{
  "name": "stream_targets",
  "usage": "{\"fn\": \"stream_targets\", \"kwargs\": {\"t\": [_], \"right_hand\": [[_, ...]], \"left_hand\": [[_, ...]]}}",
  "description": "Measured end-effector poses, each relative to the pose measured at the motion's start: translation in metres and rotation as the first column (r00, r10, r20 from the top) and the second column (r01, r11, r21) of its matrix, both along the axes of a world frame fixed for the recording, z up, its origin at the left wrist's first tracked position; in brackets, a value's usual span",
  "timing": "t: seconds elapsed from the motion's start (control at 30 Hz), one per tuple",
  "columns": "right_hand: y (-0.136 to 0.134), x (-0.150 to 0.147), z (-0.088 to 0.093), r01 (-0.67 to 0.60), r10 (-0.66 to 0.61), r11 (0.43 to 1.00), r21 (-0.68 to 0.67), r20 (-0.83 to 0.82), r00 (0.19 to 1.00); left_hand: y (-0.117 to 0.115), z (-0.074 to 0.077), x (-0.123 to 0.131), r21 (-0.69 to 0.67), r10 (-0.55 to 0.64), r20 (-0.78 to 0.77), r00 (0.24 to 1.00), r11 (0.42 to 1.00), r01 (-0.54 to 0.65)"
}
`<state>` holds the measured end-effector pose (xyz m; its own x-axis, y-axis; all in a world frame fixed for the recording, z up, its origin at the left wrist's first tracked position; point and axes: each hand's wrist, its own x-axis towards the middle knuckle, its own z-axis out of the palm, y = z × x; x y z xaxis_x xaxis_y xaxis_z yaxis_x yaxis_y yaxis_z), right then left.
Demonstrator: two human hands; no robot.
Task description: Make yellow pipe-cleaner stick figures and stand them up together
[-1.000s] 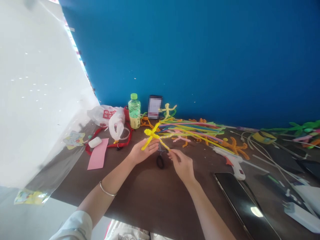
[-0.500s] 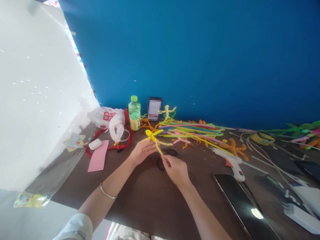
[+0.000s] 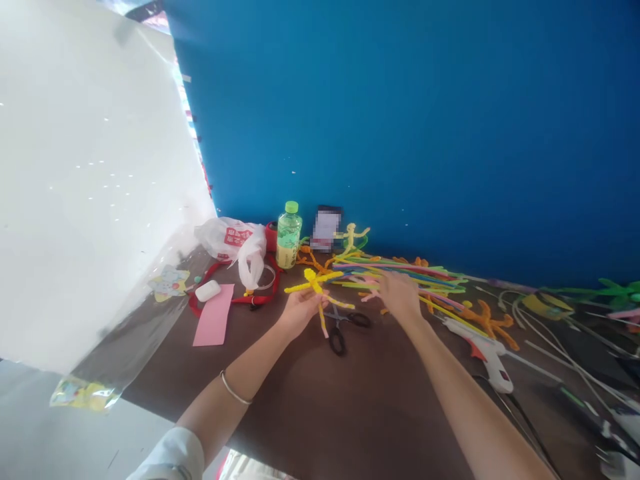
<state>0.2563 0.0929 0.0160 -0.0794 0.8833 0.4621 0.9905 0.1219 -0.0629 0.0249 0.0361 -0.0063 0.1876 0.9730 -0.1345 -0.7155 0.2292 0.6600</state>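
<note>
Jutting beyond left fingers (image 3: pixel 305 302) — yellow fuzzy figure (image 3: pixel 315 285), legs splayed.

The brown tabletop (image 3: pixel 370 407) leaves passage at near centre, while scissors (image 3: pixel 341 319) obstruct just ahead, a pipe-cleaner bundle (image 3: pixel 434 272) beyond, and a hot-glue gun (image 3: pixel 493 363) rightward.

Yellow fuzzy-stem figure (image 3: pixel 313 281): round head, arms out sideways, legs splayed, pinkish at ends; in left hand (image 3: pixel 301 312) above desk (image 3: pixel 360 400). Multicolour stem bundle (image 3: pixel 430 271): loose on desk, right hand (image 3: pixel 400 297) over it.
</note>
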Motion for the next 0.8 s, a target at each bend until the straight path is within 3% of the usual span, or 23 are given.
{"fn": "stream_targets", "kwargs": {"t": [0.1, 0.2, 0.33, 0.43, 0.5, 0.6, 0.7, 0.8], "right_hand": [[0.024, 0.014, -0.003, 0.102, -0.102, 0.977, -0.186, 0.006, 0.995], [0.027, 0.020, -0.007, 0.074, -0.079, 0.973, -0.220, -0.015, 0.997], [0.013, 0.024, -0.007, -0.069, 0.068, 0.997, -0.035, -0.031, 0.997], [0.000, 0.026, -0.004, -0.112, 0.117, 0.985, 0.131, -0.038, 0.992], [-0.009, 0.025, -0.003, -0.102, 0.117, 0.967, 0.234, -0.049, 0.992], [-0.021, 0.020, -0.002, 0.010, 0.026, 0.933, 0.360, -0.093, 0.995], [-0.023, 0.015, 0.000, 0.107, -0.064, 0.937, 0.331, -0.139, 0.988], [-0.020, 0.011, 0.008, 0.075, -0.019, 0.957, 0.281, -0.198, 0.980]], "left_hand": [[-0.001, 0.000, 0.000, 0.037, -0.029, 0.000, 1.000, 0.999, 0.029], [-0.002, 0.000, 0.001, 0.057, -0.053, -0.006, 0.999, 0.997, 0.053], [-0.001, -0.001, 0.002, 0.032, -0.044, -0.014, 0.999, 0.998, 0.045], [0.000, -0.002, 0.003, 0.019, -0.015, -0.008, 1.000, 1.000, 0.015], [0.000, -0.003, 0.004, 0.028, -0.020, -0.014, 1.000, 0.999, 0.020], [-0.002, -0.003, 0.004, 0.040, -0.052, -0.059, 0.997, 0.998, 0.054], [-0.004, -0.002, 0.003, 0.025, -0.068, -0.117, 0.991, 0.997, 0.071], [-0.004, -0.002, 0.003, 0.025, -0.051, -0.128, 0.991, 0.998, 0.054]]}}
